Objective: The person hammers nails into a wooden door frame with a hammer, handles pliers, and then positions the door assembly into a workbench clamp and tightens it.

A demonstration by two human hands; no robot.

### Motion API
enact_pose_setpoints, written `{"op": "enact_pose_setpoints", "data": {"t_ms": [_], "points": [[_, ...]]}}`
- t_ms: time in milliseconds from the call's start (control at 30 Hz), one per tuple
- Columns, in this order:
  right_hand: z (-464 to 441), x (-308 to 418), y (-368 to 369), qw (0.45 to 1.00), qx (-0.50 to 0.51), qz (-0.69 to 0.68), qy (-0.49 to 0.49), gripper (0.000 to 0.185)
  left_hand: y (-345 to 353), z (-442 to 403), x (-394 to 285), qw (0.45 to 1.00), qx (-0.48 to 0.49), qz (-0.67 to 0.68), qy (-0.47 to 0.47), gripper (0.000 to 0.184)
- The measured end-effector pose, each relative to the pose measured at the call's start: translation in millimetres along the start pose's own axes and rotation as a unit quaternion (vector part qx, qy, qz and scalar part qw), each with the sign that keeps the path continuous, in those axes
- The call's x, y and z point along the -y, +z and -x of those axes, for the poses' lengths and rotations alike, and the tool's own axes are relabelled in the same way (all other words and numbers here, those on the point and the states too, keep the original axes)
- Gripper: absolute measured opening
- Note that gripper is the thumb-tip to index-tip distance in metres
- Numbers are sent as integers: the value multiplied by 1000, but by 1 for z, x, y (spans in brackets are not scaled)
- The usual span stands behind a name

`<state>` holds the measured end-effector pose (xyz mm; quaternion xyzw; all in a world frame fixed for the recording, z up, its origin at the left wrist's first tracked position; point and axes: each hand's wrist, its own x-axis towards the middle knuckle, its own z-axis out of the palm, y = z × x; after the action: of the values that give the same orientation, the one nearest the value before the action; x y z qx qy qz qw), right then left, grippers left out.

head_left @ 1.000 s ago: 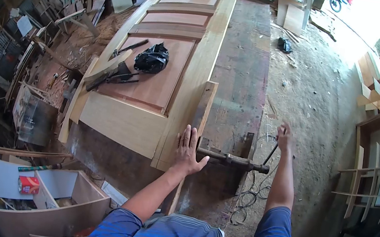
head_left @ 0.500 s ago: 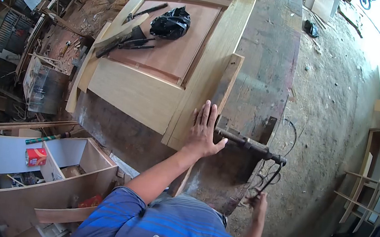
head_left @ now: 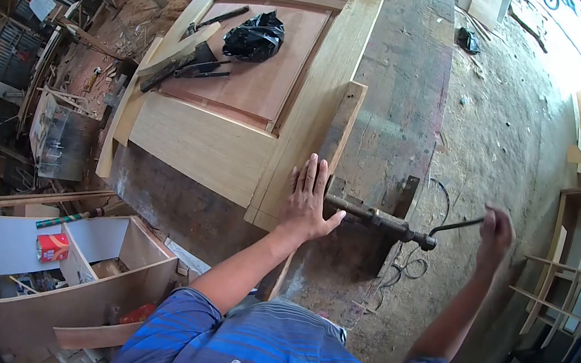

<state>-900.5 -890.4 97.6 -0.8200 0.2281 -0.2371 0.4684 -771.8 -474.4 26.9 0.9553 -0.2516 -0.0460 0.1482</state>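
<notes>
My left hand (head_left: 308,204) lies flat with its fingers stretched out, across the edge of the wooden door (head_left: 196,147) and the wood strip (head_left: 342,126) beside it. Just right of it, a threaded metal clamp screw (head_left: 377,221) runs to the bench's right edge. My right hand (head_left: 496,234) is closed around the end of the thin metal crank handle (head_left: 457,225), which juts out to the right from the screw's end. On the door panel are a black plastic bag (head_left: 254,36) and dark metal tools (head_left: 192,66) with a wooden piece.
The worn workbench (head_left: 400,100) lies under the door. At the lower left an open wooden cabinet (head_left: 78,286) holds a red box (head_left: 52,247). A cable (head_left: 414,265) lies coiled on the ground right of the bench. Wooden frames (head_left: 578,252) stand at the far right.
My right hand has swung the crank handle down, then up and out to the right. My left hand stays pressed beside the clamp. The camera view has shifted.
</notes>
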Motion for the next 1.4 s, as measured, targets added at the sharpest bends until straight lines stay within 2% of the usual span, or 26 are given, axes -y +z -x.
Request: {"op": "enact_pose_setpoints", "data": {"t_ms": [100,200,267,333,400,467,600,733,800,833,967,1033,1133,1233,1333,1367,1400], "points": [[-79,-48,53,998,19,-35,54,20,-1,0,-1,1000,-4,6,-3,125],[-111,-157,98,979,109,-135,103,24,-3,-4,-1,1000,-5,13,-7,124],[-95,-212,135,970,137,-92,176,28,-1,-3,0,1000,-6,18,-8,123],[-61,-253,152,944,208,31,254,34,0,-4,1,1000,-12,20,-5,121],[-17,-310,160,892,278,-58,350,35,0,-8,1,1000,-17,16,-5,120],[32,-315,162,873,266,-131,386,32,0,-2,2,1000,-12,11,-10,119],[138,-343,132,821,337,-93,451,29,0,-4,1,1000,-15,9,-10,117],[234,-273,102,735,250,-264,573,33,-5,-4,0,999,-24,36,-9,114],[268,-234,89,758,210,-230,573,40,-3,-3,1,1000,-21,21,-11,116],[279,-203,86,774,166,-225,568,50,-2,-3,1,1000,-20,13,-11,116],[330,-145,57,812,69,-249,523,58,1,0,2,1000,-24,8,-8,116],[328,-86,40,819,32,-259,510,63,0,0,2,999,-30,13,-6,116],[315,-27,7,851,38,-383,358,72,1,1,2,1000,-23,19,-10,117],[291,-8,27,849,-101,-411,316,79,5,2,4,999,-35,16,-5,118],[255,11,47,794,-298,-454,273,81,2,3,5,999,-33,27,-3,119],[259,-7,42,838,-263,-425,217,75,1,3,5,999,-32,33,-2,120],[259,-9,41,857,-315,-353,203,73,1,5,3,999,-27,32,-2,120]]}}
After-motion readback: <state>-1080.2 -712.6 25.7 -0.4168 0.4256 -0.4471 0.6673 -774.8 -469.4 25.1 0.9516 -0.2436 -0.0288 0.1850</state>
